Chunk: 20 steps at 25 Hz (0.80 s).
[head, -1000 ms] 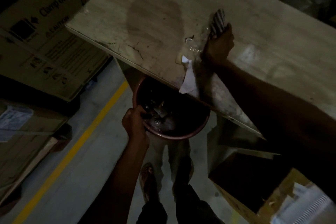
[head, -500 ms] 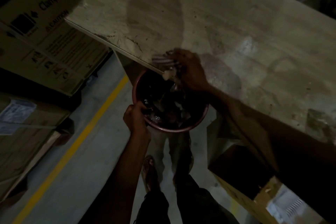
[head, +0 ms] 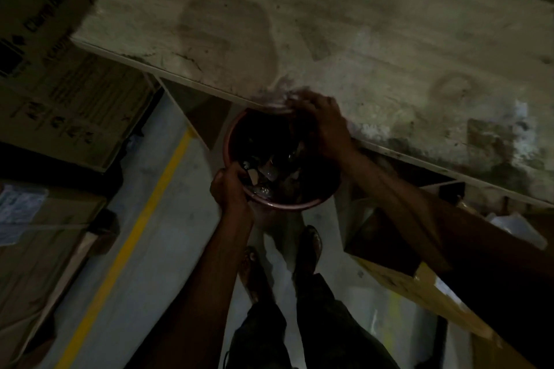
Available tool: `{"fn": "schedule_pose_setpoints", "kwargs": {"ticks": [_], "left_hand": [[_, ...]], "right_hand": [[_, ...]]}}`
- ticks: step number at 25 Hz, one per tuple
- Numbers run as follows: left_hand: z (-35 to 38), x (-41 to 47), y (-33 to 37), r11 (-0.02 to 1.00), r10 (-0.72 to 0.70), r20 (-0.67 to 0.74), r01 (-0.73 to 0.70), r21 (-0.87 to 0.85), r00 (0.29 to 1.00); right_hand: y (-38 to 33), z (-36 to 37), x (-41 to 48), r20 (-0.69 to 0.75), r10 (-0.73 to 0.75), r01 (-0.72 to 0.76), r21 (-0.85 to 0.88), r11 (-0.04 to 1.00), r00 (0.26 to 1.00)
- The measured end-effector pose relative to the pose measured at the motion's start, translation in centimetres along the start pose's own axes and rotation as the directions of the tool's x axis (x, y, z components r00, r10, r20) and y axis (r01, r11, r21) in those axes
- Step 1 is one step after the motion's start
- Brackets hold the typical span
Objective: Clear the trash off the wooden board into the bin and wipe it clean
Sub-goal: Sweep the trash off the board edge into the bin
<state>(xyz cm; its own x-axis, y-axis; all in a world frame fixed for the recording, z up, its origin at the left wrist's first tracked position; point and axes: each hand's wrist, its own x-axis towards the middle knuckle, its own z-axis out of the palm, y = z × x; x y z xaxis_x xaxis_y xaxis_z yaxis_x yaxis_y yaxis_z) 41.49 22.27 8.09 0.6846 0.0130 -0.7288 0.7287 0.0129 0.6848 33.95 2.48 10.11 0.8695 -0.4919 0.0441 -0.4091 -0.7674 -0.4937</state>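
Left hand (head: 230,189): gripping the bin (head: 287,206) rim.
Right hand (head: 325,126): reaching over the bin; grip blurred, untellable.
Scraps (head: 266,172): now lying inside the bin; wooden board (head: 329,24) awaiting wiping.

A large cardboard box (head: 69,75) fills the upper left, leaning, with black print on its face; the words are blurred, though "Clamp" can be made out. Below it, lower left, lies a second box (head: 39,263) bearing a white label (head: 18,213) near its top edge. Between these boxes and the person runs a grey floor (head: 168,263), crossed slantwise by a yellow line (head: 135,237). Two sandals (head: 310,249) stand on the floor at the middle, dark trousers (head: 329,323) above them. At the lower right sits an open box (head: 419,287) with yellowish flaps, its inside dark. Beyond it lies something pale (head: 515,228), too dim to name.
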Motion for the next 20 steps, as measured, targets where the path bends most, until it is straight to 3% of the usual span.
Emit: {"fn": "schedule_pose_setpoints", "kwargs": {"ticks": [1, 3, 4, 6, 8, 11, 12, 13, 15, 16, 17, 20], "left_hand": [[0.4, -0.3, -0.3, 1.000, -0.002, 0.015, 0.002, 0.005, 1.000], [1.3, -1.1, -1.2, 0.999, -0.011, 0.040, 0.009, 0.032, 0.999], [1.9, -1.5, -1.7, 0.999, -0.025, 0.048, 0.023, 0.045, 0.999], [3.2, -2.0, -3.2, 0.996, -0.040, 0.063, 0.035, 0.085, 0.997], [4.7, -2.7, -5.5, 0.989, -0.063, 0.097, 0.049, 0.139, 0.993], [7.2, -4.4, -8.7, 0.985, -0.119, 0.141, 0.099, 0.141, 0.983], [7.9, -5.1, -9.5, 0.984, -0.130, 0.155, 0.109, 0.138, 0.979], [8.8, -5.9, -10.3, 0.983, -0.138, 0.171, 0.114, 0.143, 0.976], [10.3, -7.4, -11.6, 0.981, -0.148, 0.195, 0.118, 0.156, 0.969], [11.0, -8.1, -11.9, 0.980, -0.153, 0.204, 0.121, 0.160, 0.967], [11.6, -8.3, -12.4, 0.979, -0.159, 0.210, 0.126, 0.161, 0.965], [13.4, -8.5, -13.4, 0.978, -0.150, 0.194, 0.117, 0.172, 0.969]], "right_hand": [[-0.3, 0.1, -1.3, 0.036, -0.077, 0.076, 0.031, 0.997, 0.996], [-1.3, -0.1, -4.3, -0.043, -0.135, 0.140, 0.147, 0.979, 0.990], [-1.4, -0.2, -5.7, -0.139, -0.074, 0.101, 0.196, 0.975, 0.988], [-0.6, -1.6, -7.5, -0.273, 0.196, -0.109, 0.301, 0.947, 0.942], [2.1, -3.9, -8.4, -0.368, 0.377, -0.221, 0.400, 0.890, 0.850], [9.8, -9.0, -9.9, -0.629, 0.337, -0.183, 0.297, 0.937, 0.700], [13.0, -10.7, -10.7, -0.681, 0.375, -0.246, 0.284, 0.927, 0.629], [16.0, -12.3, -11.6, -0.689, 0.472, -0.372, 0.304, 0.877, 0.551], [21.2, -14.2, -13.1, -0.569, 0.716, -0.686, 0.329, 0.649, 0.405], [23.4, -14.5, -13.4, -0.504, 0.767, -0.759, 0.290, 0.583, 0.397], [24.6, -15.2, -13.3, -0.451, 0.762, -0.765, 0.230, 0.602, 0.465], [21.6, -14.5, -11.1, -0.361, 0.653, -0.561, 0.335, 0.757, 0.665]]}}
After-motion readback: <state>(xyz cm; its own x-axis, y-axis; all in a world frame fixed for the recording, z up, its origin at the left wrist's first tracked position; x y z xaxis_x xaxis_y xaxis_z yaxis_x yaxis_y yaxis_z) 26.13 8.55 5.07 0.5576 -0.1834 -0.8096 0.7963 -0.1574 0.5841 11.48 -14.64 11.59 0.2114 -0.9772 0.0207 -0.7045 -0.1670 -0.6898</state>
